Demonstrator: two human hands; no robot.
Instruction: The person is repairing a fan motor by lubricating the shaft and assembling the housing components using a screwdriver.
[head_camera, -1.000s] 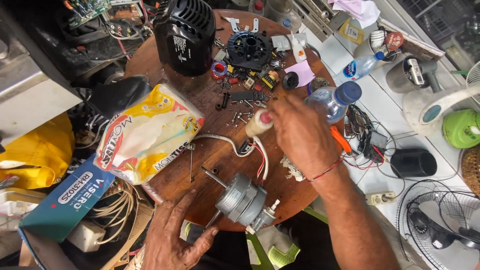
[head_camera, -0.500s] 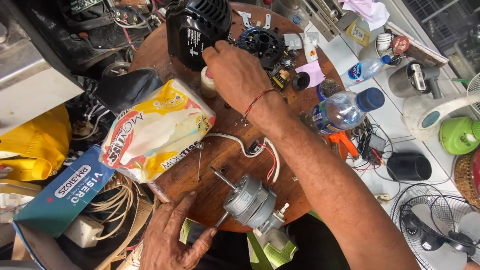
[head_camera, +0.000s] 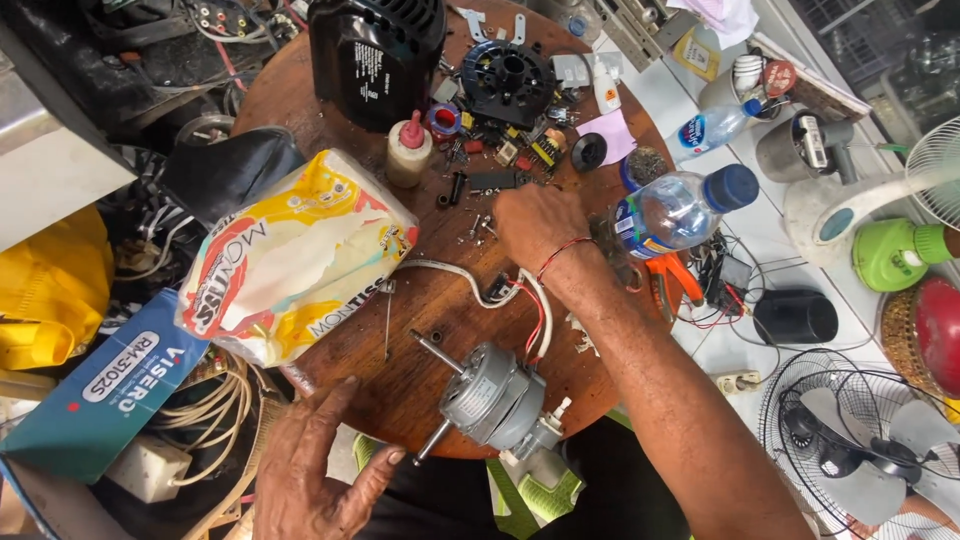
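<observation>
Right hand (head_camera: 538, 225) reaches over the round brown wooden table (head_camera: 300, 90), knuckles up, fingers curled down among small screws and loose parts (head_camera: 478, 228); cannot tell whether it grips anything. Left hand (head_camera: 318, 468) rests at the near table edge, fingers spread and loose, holding nothing, just left of the grey metal fan motor with shaft (head_camera: 492, 398). Motor lies on its side near the front edge, its white and red wires (head_camera: 510, 295) running up to the right wrist. Small squeeze bottle with red nozzle (head_camera: 408, 150) stands upright beyond the hand, beside the black plastic fan housing (head_camera: 372, 55). Yellow and white tissue pack (head_camera: 290, 255) lies left of centre. Clear plastic water bottle with blue cap (head_camera: 680, 208) lies just right of the right hand.
</observation>
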